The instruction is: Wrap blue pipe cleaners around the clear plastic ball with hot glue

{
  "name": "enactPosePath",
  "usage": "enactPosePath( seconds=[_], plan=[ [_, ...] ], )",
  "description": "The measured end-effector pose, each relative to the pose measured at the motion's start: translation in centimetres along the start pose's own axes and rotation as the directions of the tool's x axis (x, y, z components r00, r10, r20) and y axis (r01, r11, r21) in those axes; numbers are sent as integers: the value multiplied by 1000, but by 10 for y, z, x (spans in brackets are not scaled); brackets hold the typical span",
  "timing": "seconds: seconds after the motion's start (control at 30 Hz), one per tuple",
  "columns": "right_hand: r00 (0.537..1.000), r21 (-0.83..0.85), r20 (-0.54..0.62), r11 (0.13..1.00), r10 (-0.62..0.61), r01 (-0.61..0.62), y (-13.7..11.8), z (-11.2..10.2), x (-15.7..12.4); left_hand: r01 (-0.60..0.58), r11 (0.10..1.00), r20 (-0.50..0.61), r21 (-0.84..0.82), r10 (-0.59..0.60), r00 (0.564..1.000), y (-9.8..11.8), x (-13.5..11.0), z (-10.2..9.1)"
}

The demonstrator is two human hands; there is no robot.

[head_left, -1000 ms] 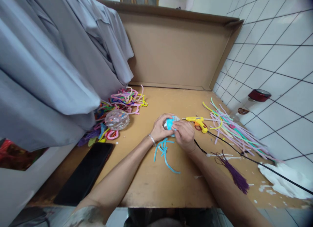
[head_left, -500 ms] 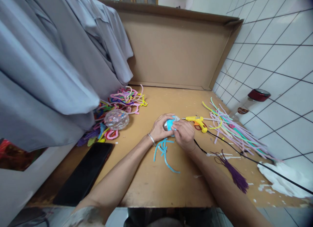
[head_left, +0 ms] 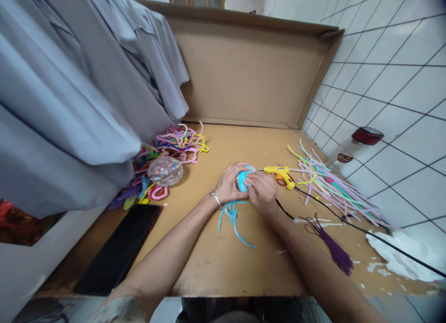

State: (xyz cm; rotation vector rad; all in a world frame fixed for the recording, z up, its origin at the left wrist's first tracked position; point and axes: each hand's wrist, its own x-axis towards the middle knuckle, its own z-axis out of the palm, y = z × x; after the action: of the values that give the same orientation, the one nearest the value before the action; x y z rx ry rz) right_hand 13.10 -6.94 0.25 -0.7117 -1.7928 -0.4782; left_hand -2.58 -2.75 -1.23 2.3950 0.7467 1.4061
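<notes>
A small rounded object wrapped in blue pipe cleaner (head_left: 242,178) is between my hands, with a pale uncovered part at its top right. My left hand (head_left: 228,184) curls round its left side, thumb below and fingers above. With pinched fingertips my right hand (head_left: 262,188) presses on the blue strands from the right; what exactly lies in the pinch is mostly hidden. Loose blue pipe cleaners (head_left: 232,216) lie on the table just below my hands. A yellow glue gun (head_left: 284,174) rests to the right, its nozzle close to my right hand.
Tangled coloured pipe cleaners (head_left: 177,142) and a clear faceted bowl (head_left: 165,171) are at left, near a black phone (head_left: 118,248). At right lie pastel pipe cleaners (head_left: 334,188), a red-lidded jar (head_left: 358,146), a purple tassel (head_left: 332,246), white tissue (head_left: 400,255) and the gun's black cord (head_left: 376,239).
Both hands stay almost in place. The blue-wrapped object has turned slightly in my left hand, and my right fingertips still press on it.
</notes>
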Motion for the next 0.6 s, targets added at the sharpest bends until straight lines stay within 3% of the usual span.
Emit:
enactPosePath(
  seconds=[0.37,0.6],
  plan=[
    [998,37,39,998,58,-59,-1,1,-3,-27,998,-23,-51,26,999,1,1,0],
    [997,15,54,998,56,-57,-1,0,-3,35,996,-23,-82,-37,999,4,0,0]
  ],
)
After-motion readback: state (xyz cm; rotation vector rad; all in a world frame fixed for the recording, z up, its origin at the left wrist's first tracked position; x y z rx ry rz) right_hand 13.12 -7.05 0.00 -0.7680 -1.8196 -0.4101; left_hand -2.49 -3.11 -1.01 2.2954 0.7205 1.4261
